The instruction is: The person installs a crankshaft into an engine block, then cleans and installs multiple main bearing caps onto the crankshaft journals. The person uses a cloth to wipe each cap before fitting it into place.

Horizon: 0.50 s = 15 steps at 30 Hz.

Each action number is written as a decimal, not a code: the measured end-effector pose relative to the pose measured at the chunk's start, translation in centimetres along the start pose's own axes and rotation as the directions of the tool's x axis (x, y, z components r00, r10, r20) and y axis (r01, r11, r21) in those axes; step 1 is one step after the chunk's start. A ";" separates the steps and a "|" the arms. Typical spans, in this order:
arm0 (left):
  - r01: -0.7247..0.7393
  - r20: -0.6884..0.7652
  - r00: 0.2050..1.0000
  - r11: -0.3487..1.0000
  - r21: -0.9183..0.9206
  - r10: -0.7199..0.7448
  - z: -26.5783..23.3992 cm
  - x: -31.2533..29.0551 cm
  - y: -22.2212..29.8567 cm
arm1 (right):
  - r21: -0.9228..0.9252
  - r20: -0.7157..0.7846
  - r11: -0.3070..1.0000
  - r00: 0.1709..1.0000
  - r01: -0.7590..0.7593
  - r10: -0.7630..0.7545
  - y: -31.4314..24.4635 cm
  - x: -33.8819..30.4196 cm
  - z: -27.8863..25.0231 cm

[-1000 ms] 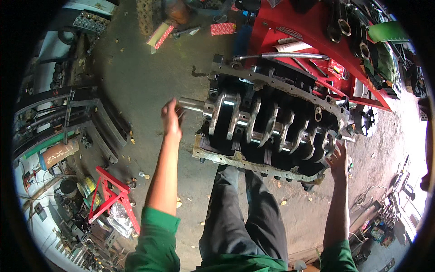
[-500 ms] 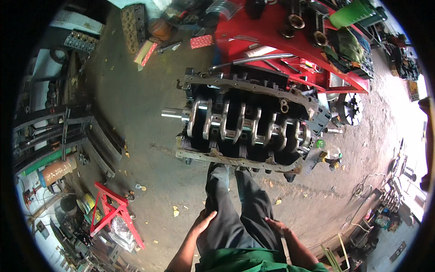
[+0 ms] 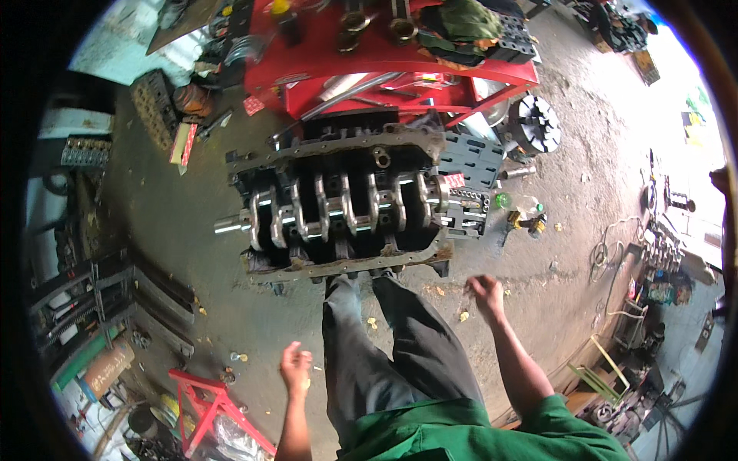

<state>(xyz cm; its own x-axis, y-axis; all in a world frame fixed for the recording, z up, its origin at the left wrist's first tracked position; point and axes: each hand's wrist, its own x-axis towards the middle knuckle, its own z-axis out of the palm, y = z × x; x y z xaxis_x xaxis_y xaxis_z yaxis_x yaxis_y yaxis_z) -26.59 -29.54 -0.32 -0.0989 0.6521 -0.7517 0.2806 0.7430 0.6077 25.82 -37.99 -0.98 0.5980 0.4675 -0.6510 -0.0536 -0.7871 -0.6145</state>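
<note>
My left hand (image 3: 295,368) hangs in the air beside my left leg, its fingers loosely bent and apart, with nothing visible in it. To the right of my legs, my right hand (image 3: 486,296) is raised over the floor with fingers half curled and spread, also bare. Both hands are clear of any object. In front of my feet rests a dark engine block (image 3: 338,269), its open side facing up. A shiny crankshaft (image 3: 330,213) lies along it, with its shaft end sticking out to the left. Next to the block's right end is an open socket set case (image 3: 470,165).
A red tool cart (image 3: 307,71) stands behind the block, with connecting rods (image 3: 402,29) on top. At the right are a round slotted metal part (image 3: 536,124) and a plastic bottle (image 3: 523,203). A red stand (image 3: 204,403) and metal rails (image 3: 157,300) lie left.
Both hands have left my thighs, the left moving outward and the right forward and outward. My view has shifted right, revealing more of the socket case.
</note>
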 end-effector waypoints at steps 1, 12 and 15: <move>-0.146 -0.058 0.988 0.989 -0.018 0.145 -1.3 1.8 1.4 | 0.070 -0.123 0.996 0.991 -0.049 0.058 -0.9 2.0 0.0; -0.493 0.351 0.732 0.099 0.864 0.585 -3.9 24.3 30.0 | 0.406 0.036 0.911 0.998 -0.068 0.059 -15.6 19.2 8.3; -0.576 0.544 0.711 -0.075 0.814 0.445 -1.0 26.7 31.4 | 0.132 0.040 0.990 0.998 -0.057 0.052 -15.7 19.5 8.8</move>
<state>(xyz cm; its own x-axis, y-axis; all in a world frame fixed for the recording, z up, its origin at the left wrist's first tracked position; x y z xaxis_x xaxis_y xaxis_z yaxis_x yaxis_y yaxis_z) -21.34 11.37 -1.03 0.5736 0.7128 -0.4035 0.8135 -0.5536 0.1785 31.31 -12.94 -7.92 0.5624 0.4417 -0.6990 -0.1923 -0.7523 -0.6301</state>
